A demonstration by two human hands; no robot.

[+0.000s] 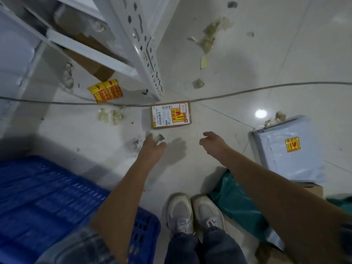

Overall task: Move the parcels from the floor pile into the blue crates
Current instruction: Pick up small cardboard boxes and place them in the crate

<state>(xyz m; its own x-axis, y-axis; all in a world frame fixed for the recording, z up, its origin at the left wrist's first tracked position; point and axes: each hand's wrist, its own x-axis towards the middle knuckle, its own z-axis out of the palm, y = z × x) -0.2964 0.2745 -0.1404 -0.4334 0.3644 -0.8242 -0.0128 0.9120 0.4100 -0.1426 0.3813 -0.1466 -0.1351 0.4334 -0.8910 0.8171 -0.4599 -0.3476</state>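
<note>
Scene: small flat cardboard parcel (170, 115) lies on the floor by the shelf leg (152, 69), ahead of both hands | left hand (153, 144) and right hand (211, 142) loosely open, empty; blue crate (47, 197) lower left | Handling: likely light, stiff, marked fragile; grip opposite edges.
</note>
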